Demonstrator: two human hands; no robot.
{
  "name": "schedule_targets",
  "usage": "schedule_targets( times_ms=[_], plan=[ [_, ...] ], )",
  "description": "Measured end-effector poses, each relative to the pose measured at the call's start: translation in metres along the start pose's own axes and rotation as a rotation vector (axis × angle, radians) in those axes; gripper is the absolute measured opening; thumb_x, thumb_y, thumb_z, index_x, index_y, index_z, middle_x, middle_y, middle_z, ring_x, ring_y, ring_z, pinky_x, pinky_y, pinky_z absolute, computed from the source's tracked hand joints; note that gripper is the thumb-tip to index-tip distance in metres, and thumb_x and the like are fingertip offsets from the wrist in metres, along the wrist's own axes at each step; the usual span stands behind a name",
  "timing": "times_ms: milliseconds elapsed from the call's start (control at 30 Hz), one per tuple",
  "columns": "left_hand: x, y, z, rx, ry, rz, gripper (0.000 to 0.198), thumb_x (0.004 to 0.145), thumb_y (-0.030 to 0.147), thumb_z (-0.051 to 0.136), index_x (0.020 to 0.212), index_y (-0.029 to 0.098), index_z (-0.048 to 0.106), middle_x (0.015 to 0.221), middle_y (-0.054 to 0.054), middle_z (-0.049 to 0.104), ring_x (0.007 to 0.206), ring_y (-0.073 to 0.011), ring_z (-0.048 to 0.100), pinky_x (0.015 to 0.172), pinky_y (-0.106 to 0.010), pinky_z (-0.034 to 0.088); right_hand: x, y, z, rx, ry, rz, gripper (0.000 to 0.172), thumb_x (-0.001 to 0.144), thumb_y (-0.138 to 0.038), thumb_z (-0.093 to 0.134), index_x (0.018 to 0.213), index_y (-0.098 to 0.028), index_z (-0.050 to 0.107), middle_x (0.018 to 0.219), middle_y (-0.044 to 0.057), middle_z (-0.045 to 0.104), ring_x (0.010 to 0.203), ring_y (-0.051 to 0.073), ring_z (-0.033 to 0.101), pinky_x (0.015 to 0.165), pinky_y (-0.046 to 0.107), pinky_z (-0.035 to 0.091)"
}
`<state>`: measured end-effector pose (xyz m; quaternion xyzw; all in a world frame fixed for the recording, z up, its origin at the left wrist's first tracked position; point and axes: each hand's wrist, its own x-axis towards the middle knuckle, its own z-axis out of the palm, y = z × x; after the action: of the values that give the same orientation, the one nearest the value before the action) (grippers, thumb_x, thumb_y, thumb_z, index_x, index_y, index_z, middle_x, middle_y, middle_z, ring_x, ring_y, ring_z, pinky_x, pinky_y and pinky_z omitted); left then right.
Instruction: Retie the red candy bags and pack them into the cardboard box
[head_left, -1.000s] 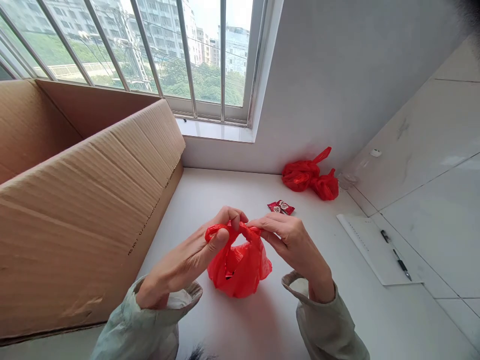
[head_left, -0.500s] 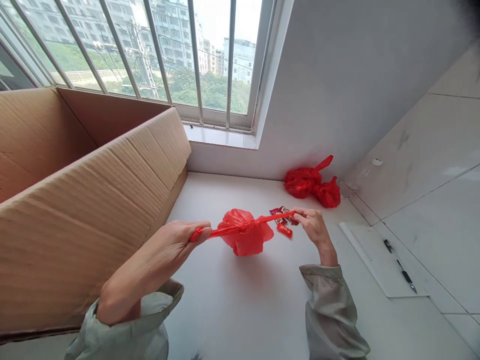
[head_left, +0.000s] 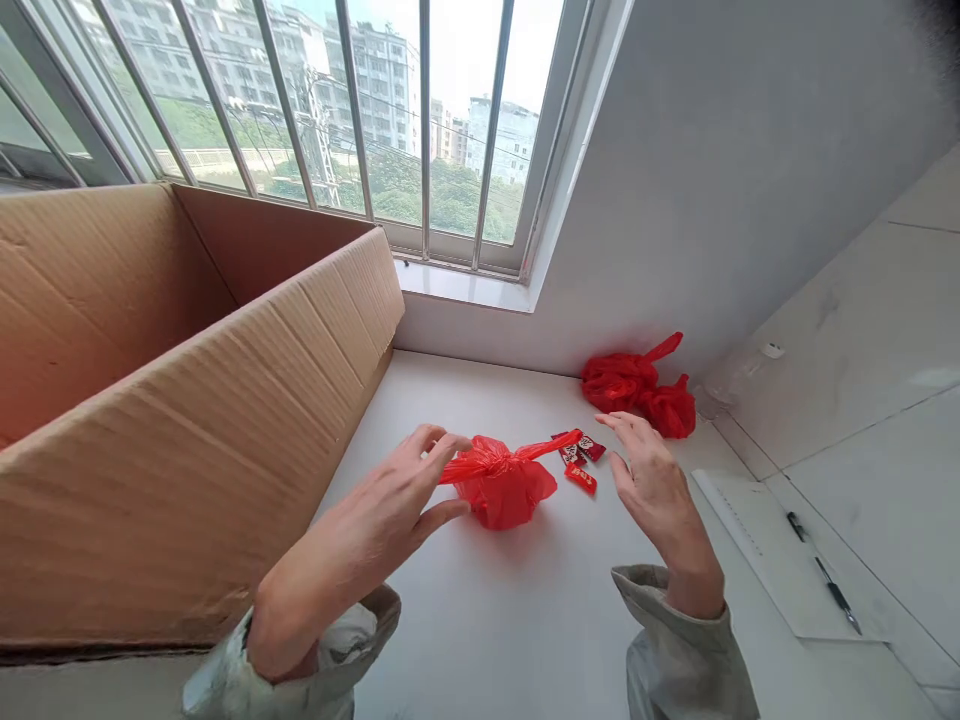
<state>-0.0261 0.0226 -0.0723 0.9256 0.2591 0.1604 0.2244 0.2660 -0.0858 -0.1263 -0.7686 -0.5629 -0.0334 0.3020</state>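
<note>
A red plastic bag (head_left: 510, 495), knotted at the top, rests on the white table (head_left: 480, 620) between my hands. Its two twisted ends stick out to the left and right of the knot. My left hand (head_left: 409, 485) is open at the bag's left side, fingers apart around the left end, which it partly hides. My right hand (head_left: 645, 465) hovers open to the right, clear of the bag's right end. Several small wrapped snacks (head_left: 580, 479) in red and dark red packets lie between the bag and my right hand.
A large open cardboard box (head_left: 300, 360) takes up the left side. More red plastic bags (head_left: 619, 380) sit against the wall, beside a clear plastic bottle (head_left: 731, 380). At right lie a sheet of paper (head_left: 757, 560), a pen (head_left: 838, 595) and its cap (head_left: 796, 526). Behind is a barred window (head_left: 390, 130).
Both hands have let go of the bag's twisted ends and opened. My right hand has moved away to the right. The view has shifted slightly, so everything appears lower and farther right.
</note>
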Motion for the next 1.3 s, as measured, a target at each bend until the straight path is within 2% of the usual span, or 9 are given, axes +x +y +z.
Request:
schedule_targets(
  times_ms=[133, 233, 333, 433, 567, 767, 1033, 1133, 1300],
  plan=[
    [0.021, 0.001, 0.026, 0.111, 0.042, 0.063, 0.042, 0.095, 0.002, 0.035, 0.129, 0.024, 0.047, 0.139, -0.010, 0.049, 0.128, -0.0246, 0.049, 0.100, -0.040, 0.046, -0.001, -0.037, 0.023, 0.095, -0.192, -0.208, 0.044, 0.092, -0.037, 0.059, 0.135, -0.029, 0.054, 0.143, 0.007, 0.052, 0.138, 0.029, 0.039, 0.106, 0.046, 0.041],
    [0.041, -0.014, 0.055, 0.175, -0.071, 0.067, 0.071, 0.083, -0.009, 0.037, 0.145, 0.024, 0.033, 0.157, -0.013, 0.034, 0.147, -0.0315, 0.025, 0.110, -0.051, 0.038, 0.002, -0.055, 0.053, -0.005, -0.357, -0.205, 0.039, 0.086, -0.023, 0.063, 0.125, -0.023, 0.062, 0.126, 0.009, 0.063, 0.128, 0.032, 0.049, 0.105, 0.049, 0.039],
    [0.053, -0.026, 0.068, 0.217, -0.181, 0.030, 0.052, 0.077, -0.009, 0.043, 0.116, 0.021, 0.057, 0.123, -0.008, 0.064, 0.121, -0.0313, 0.056, 0.097, -0.048, 0.046, 0.006, -0.058, 0.066, -0.085, -0.390, -0.159, 0.029, 0.084, -0.005, 0.052, 0.100, -0.021, 0.070, 0.094, 0.005, 0.069, 0.092, 0.024, 0.062, 0.091, 0.040, 0.044],
    [0.054, -0.026, 0.056, 0.253, -0.121, -0.040, 0.030, 0.082, -0.005, 0.039, 0.085, 0.017, 0.058, 0.089, -0.006, 0.065, 0.082, -0.0235, 0.063, 0.077, -0.037, 0.046, 0.008, -0.057, 0.061, -0.020, -0.212, -0.157, 0.031, 0.084, -0.001, 0.050, 0.093, -0.022, 0.071, 0.090, 0.003, 0.070, 0.087, 0.021, 0.059, 0.088, 0.037, 0.042],
    [0.049, -0.019, 0.033, 0.254, -0.041, -0.118, 0.028, 0.088, 0.001, 0.036, 0.091, 0.019, 0.058, 0.094, -0.006, 0.060, 0.083, -0.0219, 0.057, 0.068, -0.031, 0.041, 0.008, -0.060, 0.048, 0.124, -0.024, -0.147, 0.029, 0.088, -0.003, 0.053, 0.098, -0.023, 0.072, 0.093, 0.003, 0.071, 0.091, 0.021, 0.058, 0.092, 0.037, 0.040],
    [0.039, -0.025, 0.038, 0.164, -0.169, -0.068, 0.048, 0.077, 0.007, 0.060, 0.123, 0.020, 0.055, 0.118, -0.008, 0.057, 0.108, -0.0236, 0.054, 0.084, -0.029, 0.046, 0.005, -0.050, 0.045, 0.097, -0.367, -0.173, 0.026, 0.090, -0.029, 0.065, 0.115, -0.024, 0.069, 0.109, 0.005, 0.069, 0.109, 0.026, 0.056, 0.106, 0.047, 0.032],
    [0.032, -0.032, 0.036, 0.184, -0.218, -0.140, 0.021, 0.076, 0.004, 0.054, 0.093, 0.016, 0.059, 0.098, -0.006, 0.063, 0.086, -0.0216, 0.059, 0.071, -0.028, 0.041, 0.004, -0.040, 0.054, 0.171, -0.513, -0.138, 0.042, 0.087, -0.034, 0.066, 0.128, -0.029, 0.061, 0.127, 0.004, 0.063, 0.121, 0.025, 0.052, 0.113, 0.046, 0.028],
    [0.027, -0.037, 0.038, 0.188, -0.246, -0.209, 0.022, 0.073, 0.010, 0.068, 0.093, 0.015, 0.063, 0.097, -0.007, 0.067, 0.088, -0.0244, 0.062, 0.071, -0.029, 0.044, 0.003, -0.030, 0.069, 0.143, -0.609, -0.141, 0.030, 0.087, -0.024, 0.058, 0.115, -0.027, 0.068, 0.116, 0.004, 0.067, 0.113, 0.025, 0.057, 0.107, 0.044, 0.035],
    [0.017, -0.032, 0.048, 0.180, -0.251, -0.334, 0.055, 0.065, 0.028, 0.087, 0.112, 0.012, 0.065, 0.108, -0.014, 0.071, 0.098, -0.0328, 0.067, 0.078, -0.035, 0.052, -0.002, -0.009, 0.093, 0.115, -0.671, -0.207, 0.030, 0.090, -0.032, 0.050, 0.108, -0.022, 0.072, 0.104, 0.010, 0.069, 0.101, 0.026, 0.063, 0.090, 0.039, 0.049]
  ],
)
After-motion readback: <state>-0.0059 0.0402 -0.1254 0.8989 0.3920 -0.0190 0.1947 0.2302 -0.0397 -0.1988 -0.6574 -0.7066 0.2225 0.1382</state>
